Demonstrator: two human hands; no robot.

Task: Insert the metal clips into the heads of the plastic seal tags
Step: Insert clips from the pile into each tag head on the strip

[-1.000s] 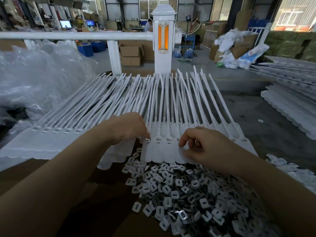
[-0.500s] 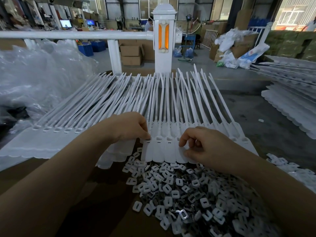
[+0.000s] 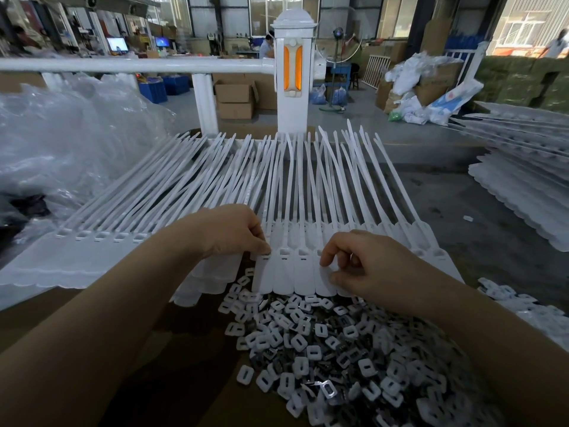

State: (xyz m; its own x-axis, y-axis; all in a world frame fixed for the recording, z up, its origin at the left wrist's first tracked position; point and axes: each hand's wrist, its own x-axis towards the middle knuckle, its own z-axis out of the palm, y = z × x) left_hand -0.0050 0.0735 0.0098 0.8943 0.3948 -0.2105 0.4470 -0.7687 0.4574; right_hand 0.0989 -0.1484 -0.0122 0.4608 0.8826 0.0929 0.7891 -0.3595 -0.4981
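Brown cardboard work surface (image 3: 191, 365) fills the near part of the view. Across its far half lies a wide fan of white plastic seal tags (image 3: 295, 186) — straps pointing away, flat heads toward the person, overlapping side by side. Behind the fan: a white railing (image 3: 138, 65) and a white post (image 3: 293, 75) with an orange reflector. Crumpled clear plastic sheeting (image 3: 67, 143) sits to the left; more stacked tags (image 3: 523, 180) to the right, well apart from the fan.

Heap of metal clips (image 3: 338, 349) in the near-centre, most in white plastic frames, some bare metal showing. The heap's far edge touches the tag heads.

Left hand (image 3: 234, 232) — fingers curled down, tips pressed on the slot end of the leftmost tag head (image 3: 263, 272) in the near row. Whether a clip is under the fingertips, can't tell.

Right hand (image 3: 363, 263) — thumb and forefinger pinching the flat of a tag head a few tags to the right, other fingers curled in. Three tag heads with empty-looking slots lie between the two hands.
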